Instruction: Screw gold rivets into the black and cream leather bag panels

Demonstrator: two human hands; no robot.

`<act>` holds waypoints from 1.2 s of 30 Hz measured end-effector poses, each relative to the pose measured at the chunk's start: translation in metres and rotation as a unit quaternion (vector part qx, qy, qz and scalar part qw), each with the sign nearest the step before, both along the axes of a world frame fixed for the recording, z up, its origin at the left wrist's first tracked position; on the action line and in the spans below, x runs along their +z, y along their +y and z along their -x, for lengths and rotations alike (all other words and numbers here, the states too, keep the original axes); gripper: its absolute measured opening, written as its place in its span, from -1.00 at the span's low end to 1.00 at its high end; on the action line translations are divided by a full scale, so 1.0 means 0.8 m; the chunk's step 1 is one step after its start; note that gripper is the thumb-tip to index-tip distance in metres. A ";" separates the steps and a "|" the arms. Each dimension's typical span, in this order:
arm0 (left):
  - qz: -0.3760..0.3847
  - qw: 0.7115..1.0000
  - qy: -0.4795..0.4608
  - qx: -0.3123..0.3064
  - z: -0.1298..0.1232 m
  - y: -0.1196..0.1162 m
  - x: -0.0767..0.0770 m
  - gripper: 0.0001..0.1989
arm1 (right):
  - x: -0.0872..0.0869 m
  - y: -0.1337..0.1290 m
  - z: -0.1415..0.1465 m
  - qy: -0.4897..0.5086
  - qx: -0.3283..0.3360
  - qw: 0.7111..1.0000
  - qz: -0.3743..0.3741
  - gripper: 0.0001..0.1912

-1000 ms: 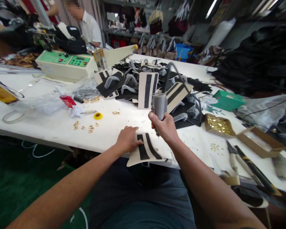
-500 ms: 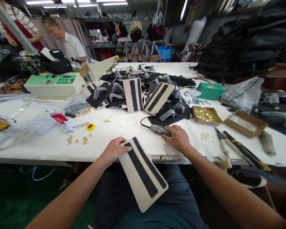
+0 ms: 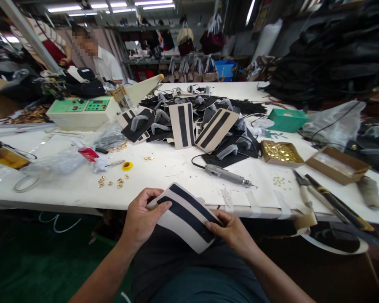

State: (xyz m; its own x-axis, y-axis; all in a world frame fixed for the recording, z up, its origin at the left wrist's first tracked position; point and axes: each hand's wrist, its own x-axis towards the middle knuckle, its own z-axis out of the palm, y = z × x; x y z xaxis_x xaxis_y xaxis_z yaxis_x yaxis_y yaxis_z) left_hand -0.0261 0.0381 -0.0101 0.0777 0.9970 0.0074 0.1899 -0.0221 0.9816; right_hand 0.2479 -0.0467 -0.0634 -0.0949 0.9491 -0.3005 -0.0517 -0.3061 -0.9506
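Observation:
Both my hands hold a beige panel with rounded corners and two black strips (image 3: 183, 227) over my lap, at the front edge of the table. My left hand (image 3: 142, 215) grips its upper left end, thumb on top. At the lower right end, my right hand (image 3: 230, 232) pinches it with the thumb on a black strip. The panel bends slightly between them. A grey corded electric screwdriver (image 3: 225, 173) lies on the white table (image 3: 167, 181) beyond my right hand. Similar striped panels (image 3: 181, 126) rest against a heap of black pieces with wrapped handles (image 3: 219, 155).
Small gold fittings (image 3: 120, 182) and a yellow tape roll (image 3: 127, 166) lie to the left. A beige machine with green panels (image 3: 82, 113) stands behind them. To the right are a box of gold pieces (image 3: 281, 152), an open cardboard box (image 3: 336, 164) and pliers (image 3: 303, 189). Co-workers (image 3: 109, 63) are at the back left.
My right hand has let go of the electric screwdriver, now lying on the table, and has taken the panel's lower right end. The panel has come up and turned flatter.

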 end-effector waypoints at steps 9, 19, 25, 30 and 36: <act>-0.314 0.942 0.056 -0.106 -0.001 -0.039 0.036 -0.75 | 0.004 0.006 0.001 -0.122 -0.133 0.978 -0.101 -0.72; -0.405 0.902 0.118 -0.095 -0.002 -0.033 0.036 -0.69 | 0.018 0.016 -0.004 -0.201 -0.193 0.932 -0.230 -0.87; -0.403 0.888 0.220 -0.023 0.014 -0.033 0.024 -0.46 | 0.065 0.035 -0.015 -0.301 -0.054 0.875 -0.374 -0.83; -0.419 0.860 0.291 0.008 0.022 -0.044 0.046 -0.22 | 0.128 0.071 -0.001 -0.314 0.178 0.863 -0.354 -0.81; -0.123 0.967 0.179 -0.131 0.005 -0.024 0.035 -0.74 | 0.162 0.123 0.048 -0.196 0.197 0.936 -0.216 -0.63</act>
State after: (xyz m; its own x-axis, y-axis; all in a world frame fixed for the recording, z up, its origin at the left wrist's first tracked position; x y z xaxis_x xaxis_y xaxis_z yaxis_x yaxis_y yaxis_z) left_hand -0.0299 0.0187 0.0180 0.3696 0.9139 0.1677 0.4734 -0.3405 0.8123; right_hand 0.2099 0.0515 0.0660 -0.4251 0.9050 0.0176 0.3640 0.1888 -0.9121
